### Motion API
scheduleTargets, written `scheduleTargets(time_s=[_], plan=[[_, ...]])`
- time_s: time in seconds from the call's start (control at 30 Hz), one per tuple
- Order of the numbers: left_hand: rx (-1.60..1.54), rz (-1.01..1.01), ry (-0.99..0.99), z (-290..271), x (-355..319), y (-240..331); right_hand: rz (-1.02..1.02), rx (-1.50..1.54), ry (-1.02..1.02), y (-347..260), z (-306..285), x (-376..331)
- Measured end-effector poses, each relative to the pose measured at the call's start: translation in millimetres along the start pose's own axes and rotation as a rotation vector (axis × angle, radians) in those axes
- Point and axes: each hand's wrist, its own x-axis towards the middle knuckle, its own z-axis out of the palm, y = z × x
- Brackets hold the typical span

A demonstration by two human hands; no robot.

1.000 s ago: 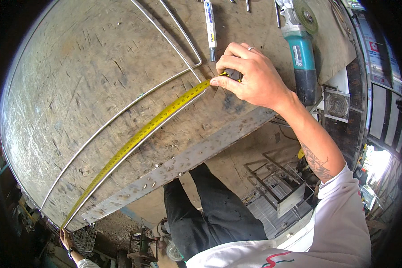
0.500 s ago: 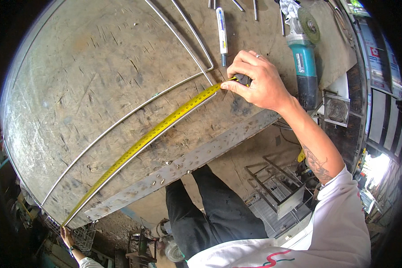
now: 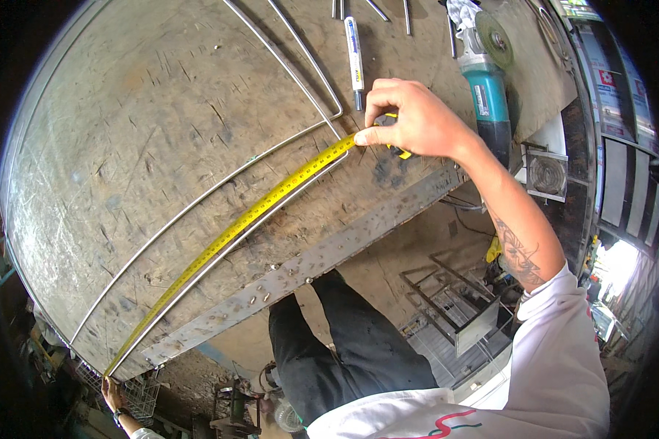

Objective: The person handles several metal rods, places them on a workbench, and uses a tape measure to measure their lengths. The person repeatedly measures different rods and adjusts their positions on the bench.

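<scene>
- Right hand (image 3: pixel 417 117): fingers curled about the case of a tape measure with a black-and-yellow case and a long yellow blade (image 3: pixel 260 209), the thumb pressed along the blade at its mouth.
- Left hand (image 3: pixel 113 395): well apart from the right, small at the lower left, its fingertips at the far end of the blade; whether they pinch it cannot be told.
- Tape measure: drawn out between the two hands, over a broad, scratched brown-grey tabletop (image 3: pixel 139 132).
- Thin silvery metal rod (image 3: pixel 231 249): beside the blade, on the wearer's side, running from near the right thumb toward the left hand.
- Second silvery rod with a bent corner (image 3: pixel 250 159): left of the right hand, on the blade's far side.
- White marker pen with a dark cap (image 3: pixel 354 58): just beyond the right hand, cap toward the fingers.
- Teal-and-black angle grinder with a round disc (image 3: pixel 487 95): to the right of the right hand.
- Flat grey steel strip (image 3: pixel 366 238): along the table edge, nearer the wearer than the right hand.
</scene>
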Motion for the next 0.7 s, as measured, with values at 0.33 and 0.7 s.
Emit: scheduleTargets(time_s=[0.33, 0.7], plan=[[0.062, -0.136, -0.111, -20.6, 10.7, 20.7, 0.332, -0.207, -0.528, -26.7, -34.1, 50.8], [0.004, -0.11, -0.01, -4.1, 11.0, 1.0, 0.377, -0.228, -0.487, -27.5, -31.7, 47.9]])
